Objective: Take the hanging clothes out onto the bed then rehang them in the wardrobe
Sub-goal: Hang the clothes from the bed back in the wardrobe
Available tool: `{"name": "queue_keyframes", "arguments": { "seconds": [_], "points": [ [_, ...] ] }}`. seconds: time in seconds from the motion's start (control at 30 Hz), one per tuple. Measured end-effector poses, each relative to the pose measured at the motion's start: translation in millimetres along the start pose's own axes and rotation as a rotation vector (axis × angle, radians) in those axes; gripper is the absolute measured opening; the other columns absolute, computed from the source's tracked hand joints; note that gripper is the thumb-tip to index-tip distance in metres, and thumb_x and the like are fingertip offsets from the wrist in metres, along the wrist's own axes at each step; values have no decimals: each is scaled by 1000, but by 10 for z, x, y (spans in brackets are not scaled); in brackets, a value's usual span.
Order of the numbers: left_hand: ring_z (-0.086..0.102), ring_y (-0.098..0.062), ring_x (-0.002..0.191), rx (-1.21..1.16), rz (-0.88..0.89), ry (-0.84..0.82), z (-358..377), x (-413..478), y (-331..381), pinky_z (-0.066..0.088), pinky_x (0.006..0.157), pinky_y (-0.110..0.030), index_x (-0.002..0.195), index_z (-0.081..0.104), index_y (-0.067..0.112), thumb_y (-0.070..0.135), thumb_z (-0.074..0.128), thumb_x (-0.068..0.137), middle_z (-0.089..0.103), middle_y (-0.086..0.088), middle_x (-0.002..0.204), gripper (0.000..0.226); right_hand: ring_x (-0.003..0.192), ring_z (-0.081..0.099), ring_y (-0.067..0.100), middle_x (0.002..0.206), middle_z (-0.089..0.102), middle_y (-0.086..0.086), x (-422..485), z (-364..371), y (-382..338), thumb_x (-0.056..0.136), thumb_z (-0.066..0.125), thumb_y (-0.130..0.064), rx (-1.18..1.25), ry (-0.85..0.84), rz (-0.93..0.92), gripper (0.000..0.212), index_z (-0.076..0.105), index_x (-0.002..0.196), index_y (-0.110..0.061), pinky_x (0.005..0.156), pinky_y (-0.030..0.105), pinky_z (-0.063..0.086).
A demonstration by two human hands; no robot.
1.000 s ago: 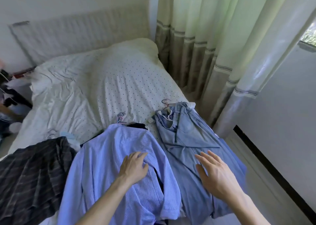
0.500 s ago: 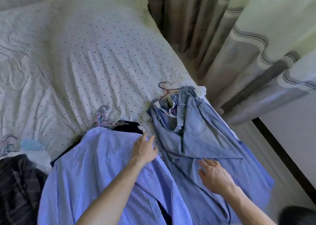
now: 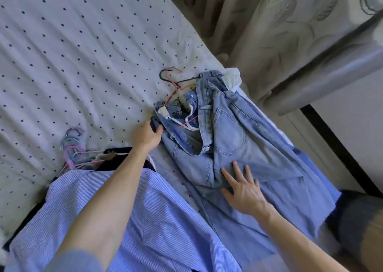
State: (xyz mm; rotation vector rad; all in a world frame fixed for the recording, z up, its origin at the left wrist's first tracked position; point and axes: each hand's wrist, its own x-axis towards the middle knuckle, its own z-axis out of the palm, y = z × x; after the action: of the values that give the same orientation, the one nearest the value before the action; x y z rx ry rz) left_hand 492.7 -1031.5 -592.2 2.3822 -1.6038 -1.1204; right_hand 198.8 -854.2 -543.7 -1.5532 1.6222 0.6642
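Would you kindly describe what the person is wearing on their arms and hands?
Both are bare: the left hand and the right hand show no gloves, rings or watch. Both forearms are uncovered. A blue-grey sleeve shows higher up the left arm, at the bottom edge of the picture. No sleeve shows on the right arm.

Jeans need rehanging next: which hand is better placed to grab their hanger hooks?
Left. The left hand grips the jeans at the waistband, close beside the hanger hooks; the right hand lies flat lower on the legs, farther away.
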Motion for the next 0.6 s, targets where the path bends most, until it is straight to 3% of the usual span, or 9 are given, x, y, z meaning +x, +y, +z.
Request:
{"name": "queue_keyframes", "arguments": {
  "seconds": [0.07,0.13,0.2,0.27,0.33,0.43,0.53,0.6],
  "points": [
    [63,-40,96,52,6,73,6,-43,-10,46,77,-41,104,60,6,38,59,95,68,-19,102,33,151,-12,32,165,-11,-4,-28,-39,32,96,36,-59,71,-31,15,67,5,154,-47,119,58,15],
    [60,-37,80,28,10,138,-19,-164,9,42,65,-39,89,56,8,38,59,95,63,-12,83,30,153,-8,23,165,12,1,-92,-160,9,96,33,-60,165,-50,5,64,15,155,-41,123,46,11],
    [59,-36,75,-52,26,208,-50,-313,31,36,60,-36,84,56,10,39,55,97,60,-10,76,31,151,17,17,155,37,-1,-213,-315,-66,100,39,-52,315,-39,32,54,36,150,-32,119,32,19],
    [60,-35,80,-149,49,234,-133,-573,84,35,63,-32,95,63,10,39,52,100,64,-11,85,32,131,49,14,138,56,-6,-396,-446,-171,98,44,-55,476,47,64,44,56,133,-31,106,29,38],
    [61,-31,82,-237,89,213,-140,-853,166,39,65,-32,103,66,10,40,55,99,67,-10,89,32,109,65,10,115,69,-10,-542,-526,-287,96,47,-57,651,126,47,36,65,115,-32,98,31,47],
    [59,-21,76,-299,218,192,-210,-1489,336,37,65,-28,101,70,13,37,65,95,66,-2,83,25,81,73,7,97,74,-6,-894,-660,-562,96,53,-52,960,210,-54,34,68,107,-23,80,35,56],
    [56,-11,78,-332,368,149,-178,-2181,541,38,67,-21,97,72,13,29,73,90,66,2,86,18,79,73,11,98,75,-6,-1196,-798,-771,88,62,-54,1195,302,-77,50,54,128,-26,76,35,57],
    [58,-9,81,-329,435,55,-98,-2626,654,42,70,-21,98,72,17,33,70,89,65,5,89,18,74,72,11,84,75,-7,-1356,-813,-765,90,66,-47,1262,367,-65,42,51,126,-32,73,34,56]
  ]
}}
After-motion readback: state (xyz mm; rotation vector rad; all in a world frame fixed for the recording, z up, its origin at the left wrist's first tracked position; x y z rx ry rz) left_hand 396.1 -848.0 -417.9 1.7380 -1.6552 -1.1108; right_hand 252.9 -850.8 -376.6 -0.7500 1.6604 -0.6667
